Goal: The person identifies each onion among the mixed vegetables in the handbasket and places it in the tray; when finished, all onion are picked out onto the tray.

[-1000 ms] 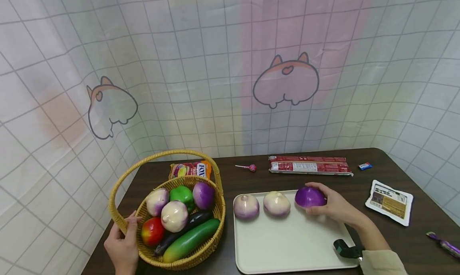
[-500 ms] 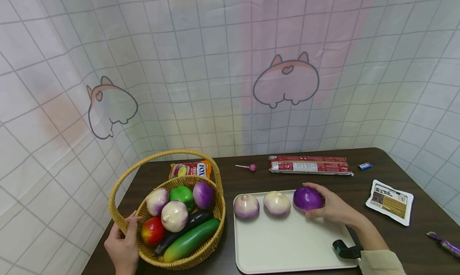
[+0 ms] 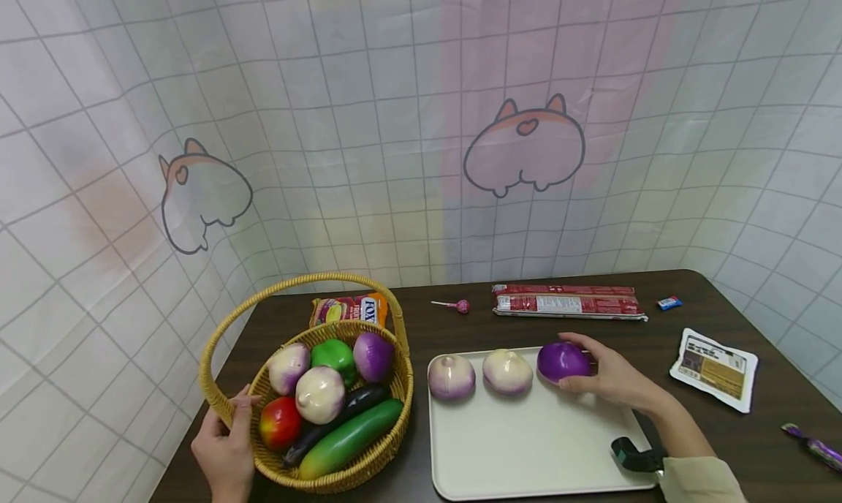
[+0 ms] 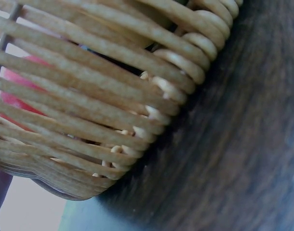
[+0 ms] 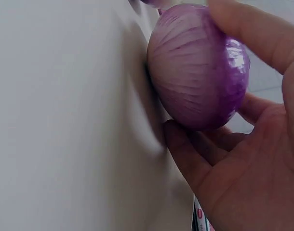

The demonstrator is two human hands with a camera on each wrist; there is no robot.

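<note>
My right hand (image 3: 608, 377) grips a purple onion (image 3: 561, 361) that sits on the far right of a cream tray (image 3: 526, 444); in the right wrist view my thumb and fingers curl round the onion (image 5: 197, 67) against the tray surface (image 5: 65, 120). Two pale onions (image 3: 450, 377) (image 3: 506, 371) lie in a row to its left. My left hand (image 3: 224, 452) holds the near left rim of a wicker basket (image 3: 368, 466), seen close up in the left wrist view as weave (image 4: 113, 96). Inside the basket are onions, a green pepper, a red fruit, an eggplant and a cucumber.
On the dark table (image 3: 460, 335) behind the tray lie a snack bag (image 3: 349, 311), a lollipop (image 3: 460, 306), a long red packet (image 3: 566, 302) and a small blue candy (image 3: 669, 303). A white pouch (image 3: 713, 369) and a purple wrapped sweet (image 3: 816, 448) lie at the right. A checked curtain hangs close behind.
The purple onion has shifted slightly left within my right hand's grip on the tray. My left hand and the basket have not moved.
</note>
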